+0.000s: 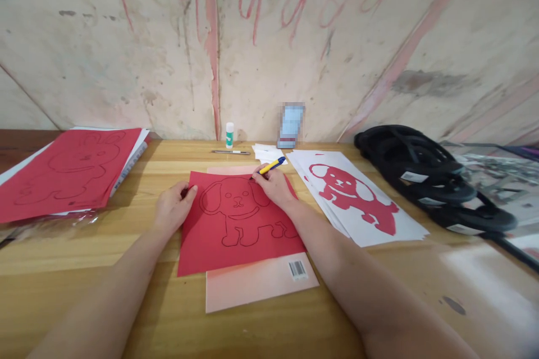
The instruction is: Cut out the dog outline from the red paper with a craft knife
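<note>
A red paper sheet (236,238) with a black dog outline lies on a pink mat (256,286) on the wooden table (84,258). My left hand (172,207) presses flat on the sheet's left edge. My right hand (273,185) grips a yellow and blue craft knife (272,166) with its tip at the dog's right ear, near the sheet's top edge.
White sheets with a red cut-out dog (353,196) lie to the right. A stack of red paper with a rabbit outline (67,171) sits at the left. A glue stick (229,134), a pen (231,152) and a small box (290,125) stand by the wall. Black frames (429,176) are piled far right.
</note>
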`<state>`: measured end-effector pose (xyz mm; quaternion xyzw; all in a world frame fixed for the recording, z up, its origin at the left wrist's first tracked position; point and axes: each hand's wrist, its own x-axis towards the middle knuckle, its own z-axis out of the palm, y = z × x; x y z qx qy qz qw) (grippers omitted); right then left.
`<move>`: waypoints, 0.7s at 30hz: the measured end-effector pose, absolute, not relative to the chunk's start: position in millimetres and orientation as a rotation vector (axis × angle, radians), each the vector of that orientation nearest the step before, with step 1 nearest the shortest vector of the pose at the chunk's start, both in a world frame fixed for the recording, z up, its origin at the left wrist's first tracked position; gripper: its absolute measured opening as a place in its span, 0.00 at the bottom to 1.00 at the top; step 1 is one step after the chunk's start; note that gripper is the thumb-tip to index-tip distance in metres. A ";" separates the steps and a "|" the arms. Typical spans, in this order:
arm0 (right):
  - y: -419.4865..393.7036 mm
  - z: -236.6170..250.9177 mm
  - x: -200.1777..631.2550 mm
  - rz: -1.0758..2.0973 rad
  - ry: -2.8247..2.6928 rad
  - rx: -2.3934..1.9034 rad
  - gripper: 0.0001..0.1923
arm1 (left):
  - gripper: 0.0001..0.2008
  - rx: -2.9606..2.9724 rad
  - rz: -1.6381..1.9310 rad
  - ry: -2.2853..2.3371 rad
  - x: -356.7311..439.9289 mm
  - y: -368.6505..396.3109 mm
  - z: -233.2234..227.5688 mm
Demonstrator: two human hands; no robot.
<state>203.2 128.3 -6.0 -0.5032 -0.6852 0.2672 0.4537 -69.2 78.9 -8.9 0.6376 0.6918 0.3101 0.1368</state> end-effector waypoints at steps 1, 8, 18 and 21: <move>128.5 -6.4 203.3 0.660 -1.694 -1.240 0.09 | 0.14 1.844 0.900 2.002 -69.1 78.5 -8.8; 128.9 -7.0 202.8 0.670 -1.709 -1.258 0.09 | 0.15 1.841 0.916 1.984 -69.3 77.7 -9.0; 127.7 -4.3 202.4 0.637 -1.737 -1.262 0.08 | 0.14 1.798 0.979 1.996 -72.3 82.9 -16.9; 127.3 -3.6 201.9 0.637 -1.748 -1.268 0.09 | 0.17 1.817 0.953 2.029 -69.7 81.5 -14.3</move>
